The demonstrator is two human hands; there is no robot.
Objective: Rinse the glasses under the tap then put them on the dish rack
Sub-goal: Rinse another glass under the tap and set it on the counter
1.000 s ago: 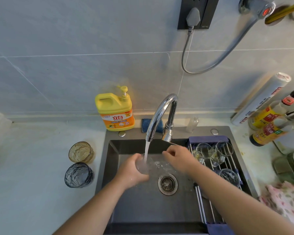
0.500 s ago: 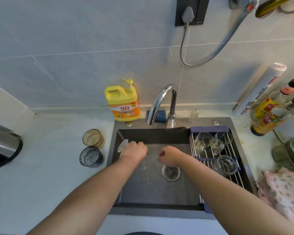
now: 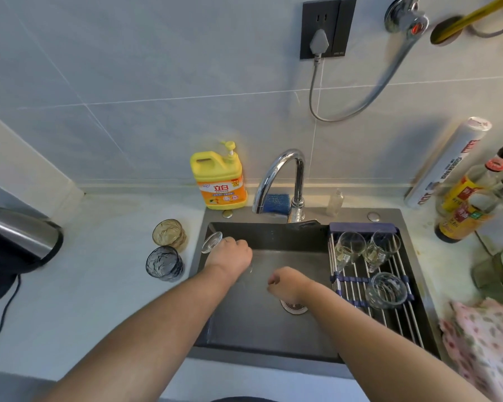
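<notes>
The dish rack (image 3: pixel 401 329) lies across the right of the sink (image 3: pixel 259 329), bearing a near glass (image 3: pixel 385 290) and (at its far end) a left glass (image 3: pixel 349 246) beside a right glass (image 3: pixel 385 245). On the worktop (image 3: pixel 99 300) left of the sink, a far tumbler (image 3: pixel 169 232) stands just behind a near tumbler (image 3: pixel 163 264).
</notes>
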